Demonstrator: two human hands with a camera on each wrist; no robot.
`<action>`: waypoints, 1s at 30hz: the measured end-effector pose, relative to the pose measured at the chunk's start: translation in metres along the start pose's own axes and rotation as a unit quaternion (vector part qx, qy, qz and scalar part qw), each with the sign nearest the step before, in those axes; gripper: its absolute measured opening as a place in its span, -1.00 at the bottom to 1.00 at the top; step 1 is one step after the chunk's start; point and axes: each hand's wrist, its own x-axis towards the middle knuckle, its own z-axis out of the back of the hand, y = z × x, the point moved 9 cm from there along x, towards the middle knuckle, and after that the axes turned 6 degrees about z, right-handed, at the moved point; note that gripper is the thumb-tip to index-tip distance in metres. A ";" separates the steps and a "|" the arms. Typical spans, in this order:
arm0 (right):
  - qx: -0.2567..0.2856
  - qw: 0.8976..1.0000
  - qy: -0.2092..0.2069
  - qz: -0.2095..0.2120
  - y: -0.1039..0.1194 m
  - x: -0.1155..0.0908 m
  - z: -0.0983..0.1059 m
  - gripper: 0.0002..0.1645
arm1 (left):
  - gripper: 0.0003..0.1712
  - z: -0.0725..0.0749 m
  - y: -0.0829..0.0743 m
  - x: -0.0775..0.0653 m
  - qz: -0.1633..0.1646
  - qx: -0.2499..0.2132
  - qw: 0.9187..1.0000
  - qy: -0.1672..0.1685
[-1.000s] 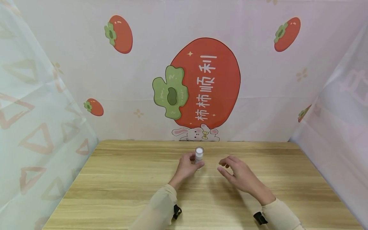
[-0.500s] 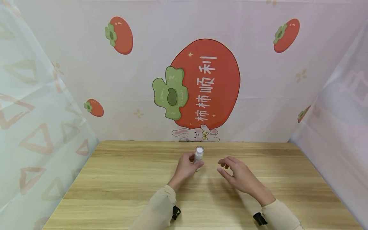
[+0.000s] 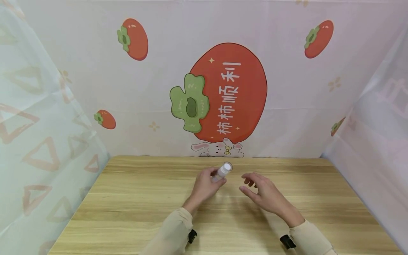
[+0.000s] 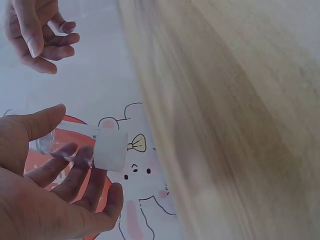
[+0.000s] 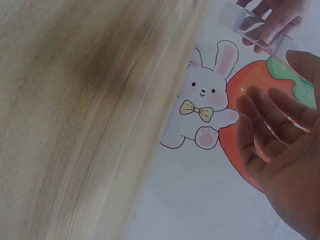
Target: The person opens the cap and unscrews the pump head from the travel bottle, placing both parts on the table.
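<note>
My left hand (image 3: 203, 185) grips a small clear bottle (image 3: 225, 169) with white parts, thumb on the near side and fingers round the far side. It leans, with its top toward the right. In the left wrist view a white band (image 4: 111, 150) wraps the lower end, and the clear body shows between thumb and fingers. To the right, apart from the bottle, my right hand (image 3: 266, 193) hovers over the table with fingers loosely bent and nothing in it. The right wrist view shows its palm and spread fingers, with the bottle (image 5: 235, 19) beyond.
The wooden table (image 3: 134, 205) spreads under both hands. Behind it hangs a white backdrop (image 3: 153, 71) printed with persimmons and a rabbit, and fabric side walls stand at left and right. Black straps (image 3: 288, 242) sit at both wrists.
The bottle, upright a second ago, has tipped so its top moves to the right, and the left hand has turned with it. My right hand stays nearly in place.
</note>
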 end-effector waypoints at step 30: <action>0.151 0.988 0.004 -0.030 0.005 0.012 -0.006 -0.37 | -0.63 0.018 -0.054 -0.032 -0.172 0.235 0.952 -0.090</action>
